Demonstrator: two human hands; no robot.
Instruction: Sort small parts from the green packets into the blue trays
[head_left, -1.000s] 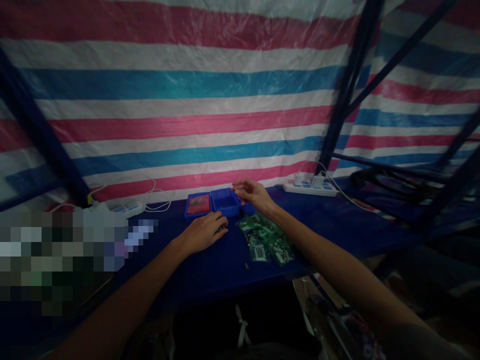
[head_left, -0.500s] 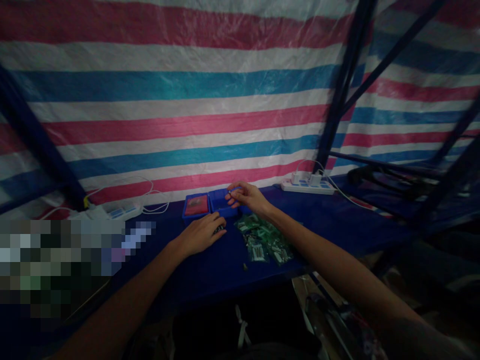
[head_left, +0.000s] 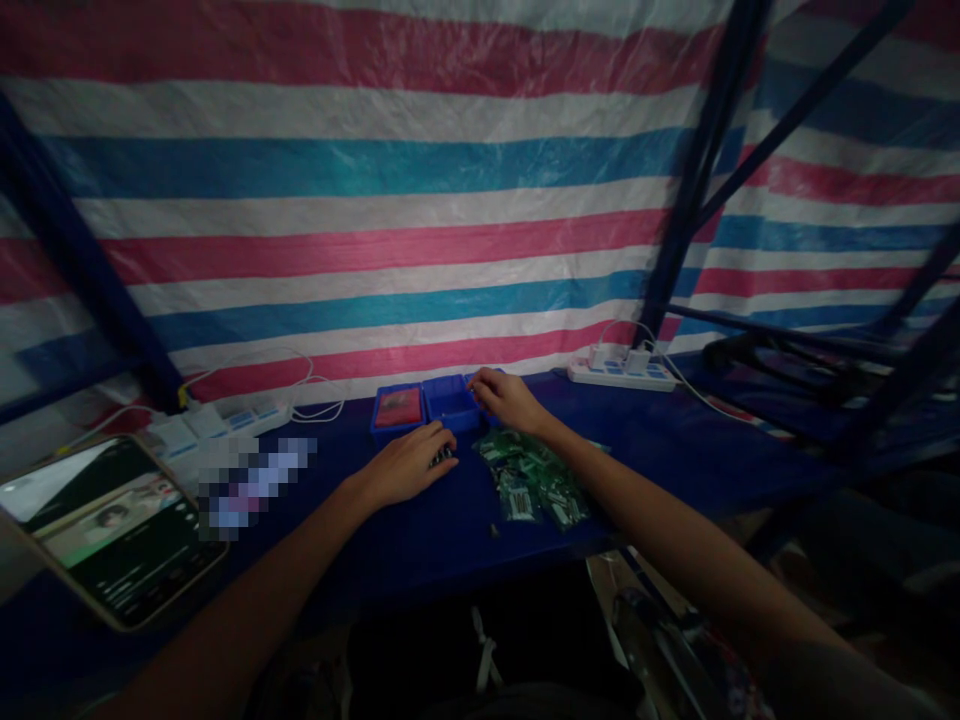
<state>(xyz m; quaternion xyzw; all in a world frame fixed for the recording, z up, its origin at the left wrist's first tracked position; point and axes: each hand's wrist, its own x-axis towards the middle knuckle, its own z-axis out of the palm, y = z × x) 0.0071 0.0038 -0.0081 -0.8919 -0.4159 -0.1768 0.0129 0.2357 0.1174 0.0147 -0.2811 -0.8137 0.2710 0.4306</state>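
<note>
My left hand (head_left: 409,464) rests on the blue table in front of the bins, its fingers curled round several small metal parts (head_left: 442,455) that glint beside the thumb. Over the right-hand blue bin (head_left: 491,376) is my right hand (head_left: 504,397), thumb and fingertips pinched together; what they hold, if anything, is too small to make out. The middle blue bin (head_left: 450,393) has little visible in it. A red packet (head_left: 399,408) fills the left blue bin (head_left: 386,433). Close under my right forearm lie several clear green-tinted bags (head_left: 517,503) of small metal parts.
One small loose piece (head_left: 493,531) lies near the table's front edge. At the left are a phone (head_left: 112,530) with a lit screen and a white power strip (head_left: 251,415) with cables. Another power strip (head_left: 622,374) stands at the back right. Striped sheeting (head_left: 420,240) hangs behind.
My right hand has moved right, from over the middle bin to the right-hand bin, and its fingers have drawn closer together. My left hand stays curled in the same place on the table.
</note>
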